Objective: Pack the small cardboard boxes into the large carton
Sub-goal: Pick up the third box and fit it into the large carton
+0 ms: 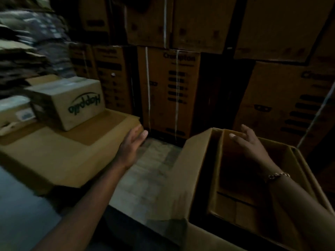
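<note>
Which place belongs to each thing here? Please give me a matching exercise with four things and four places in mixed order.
Things:
1 left hand
2 right hand
3 printed box
4 bracelet

Places:
A over the open carton
B on the flat cardboard stack
C on the right wrist
D beside the stack's corner

Pairs: 1-D; 2-A; 3-B; 4-C

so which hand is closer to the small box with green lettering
Left. The left hand is at the edge of the flat cardboard stack under the small cardboard box with green lettering; the right hand hovers farther off over the open brown carton.
</note>
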